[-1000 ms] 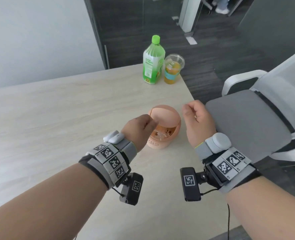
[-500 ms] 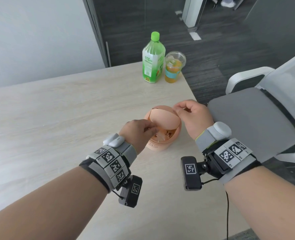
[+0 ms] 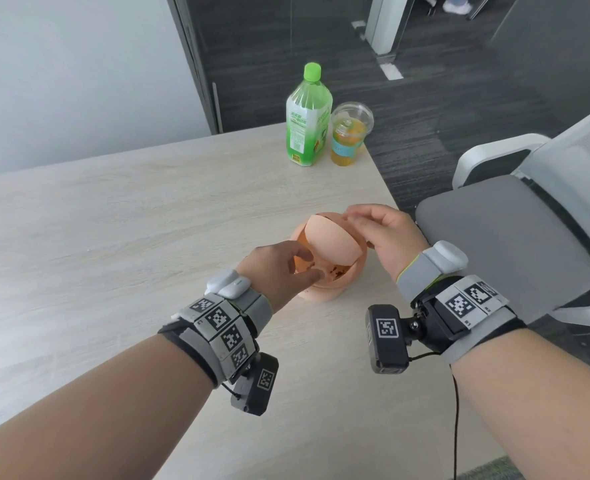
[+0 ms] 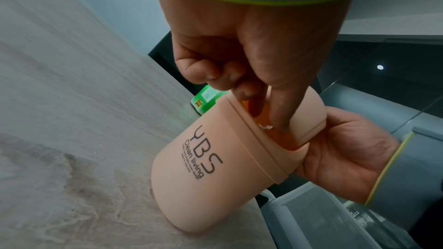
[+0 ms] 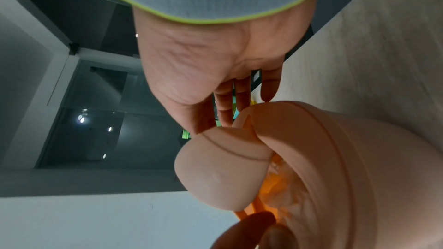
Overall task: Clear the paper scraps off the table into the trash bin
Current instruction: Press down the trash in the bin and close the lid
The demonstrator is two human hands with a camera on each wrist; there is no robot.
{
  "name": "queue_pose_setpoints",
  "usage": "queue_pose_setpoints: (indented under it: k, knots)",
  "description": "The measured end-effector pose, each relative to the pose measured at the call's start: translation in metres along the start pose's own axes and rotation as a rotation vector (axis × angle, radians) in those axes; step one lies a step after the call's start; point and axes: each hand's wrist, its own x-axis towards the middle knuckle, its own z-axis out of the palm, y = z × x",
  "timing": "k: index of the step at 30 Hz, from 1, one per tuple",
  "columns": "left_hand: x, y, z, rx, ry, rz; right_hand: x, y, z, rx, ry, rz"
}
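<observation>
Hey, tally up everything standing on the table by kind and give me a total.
Trash bin: 1, peach, lid tipped open
Bottle: 1, green
Drink cup: 1, clear, orange drink
Total: 3

The small peach plastic trash bin (image 3: 324, 291) stands upright on the worktop, swing lid (image 3: 331, 242) tilted open, seemingly white paper scraps (image 5: 285, 192) inside.

A green-capped bottle (image 3: 308, 116) and lidded orange drink cup (image 3: 349, 134) stand together; a grey office chair (image 3: 515, 237) sits nearby.
</observation>
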Motion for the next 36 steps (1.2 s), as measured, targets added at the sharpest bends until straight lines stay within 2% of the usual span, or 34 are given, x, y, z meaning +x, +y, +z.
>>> queue_pose_setpoints:
  k: [3,7,10,13,16,20,24,27,30,34,36]
  knots:
    - [-0.001,0.001,-0.003,-0.084,0.045,0.019,-0.002,-0.001,-0.006,0.017,0.022,0.049]
    - [0.001,-0.004,-0.006,-0.147,0.156,0.081,-0.009,0.001,-0.009,-0.03,0.033,0.036]
    - [0.002,-0.01,-0.005,-0.16,0.2,0.146,-0.016,0.001,-0.007,-0.096,-0.068,-0.055]
    - [0.002,-0.011,-0.001,-0.142,0.142,0.203,-0.016,0.003,-0.001,-0.186,-0.136,-0.112]
    - [0.001,-0.011,0.003,-0.107,0.058,0.206,-0.011,0.007,0.001,-0.139,-0.056,-0.107]
    - [0.001,-0.014,0.008,-0.008,0.039,0.218,-0.009,0.017,0.001,-0.148,-0.024,-0.085]
    - [-0.001,-0.015,0.009,-0.073,0.11,0.254,-0.01,0.018,0.0,-0.176,-0.034,-0.103]
    - [-0.007,-0.021,0.01,0.061,0.19,0.318,-0.01,0.018,0.0,-0.178,-0.035,-0.098]
    - [-0.01,-0.028,0.01,0.109,0.199,0.394,-0.01,0.018,-0.002,-0.203,-0.038,-0.094]
    - [-0.01,-0.034,0.011,0.18,0.125,0.459,-0.016,0.015,-0.002,-0.205,-0.02,-0.13]
    - [-0.012,-0.034,0.011,0.27,0.041,0.454,-0.02,0.012,-0.001,-0.247,-0.048,-0.179]
